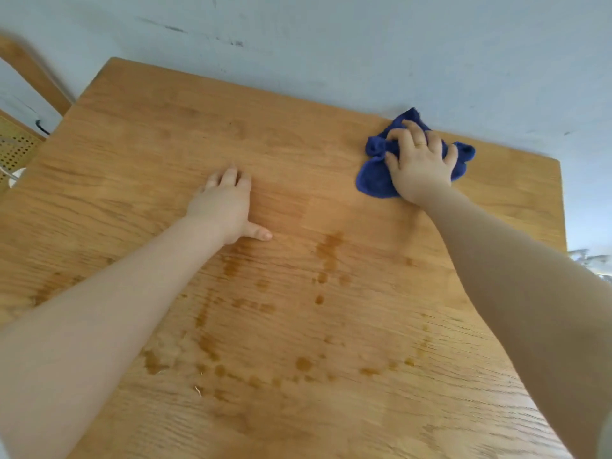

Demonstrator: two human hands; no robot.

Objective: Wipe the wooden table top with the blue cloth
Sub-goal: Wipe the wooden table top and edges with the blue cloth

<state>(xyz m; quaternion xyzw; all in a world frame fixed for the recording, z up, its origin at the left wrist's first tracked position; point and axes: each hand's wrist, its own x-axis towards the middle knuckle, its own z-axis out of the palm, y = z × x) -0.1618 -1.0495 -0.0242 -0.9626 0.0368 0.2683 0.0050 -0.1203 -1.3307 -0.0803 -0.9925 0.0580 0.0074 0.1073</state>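
The wooden table top (172,134) fills most of the head view. A crumpled blue cloth (374,178) lies at its far right, close to the back edge by the wall. My right hand (419,164) presses down on the cloth with fingers spread over it, a ring on one finger. My left hand (227,207) rests flat on the bare wood near the middle, fingers together and thumb out, holding nothing. Dark wet spots and streaks (328,256) mark the wood in the middle and near part.
A pale blue wall (331,44) runs along the table's far edge. A wooden chair with a woven cane back (16,147) stands at the left. A white object (15,177) shows at the left edge. The table's right edge (561,207) drops off.
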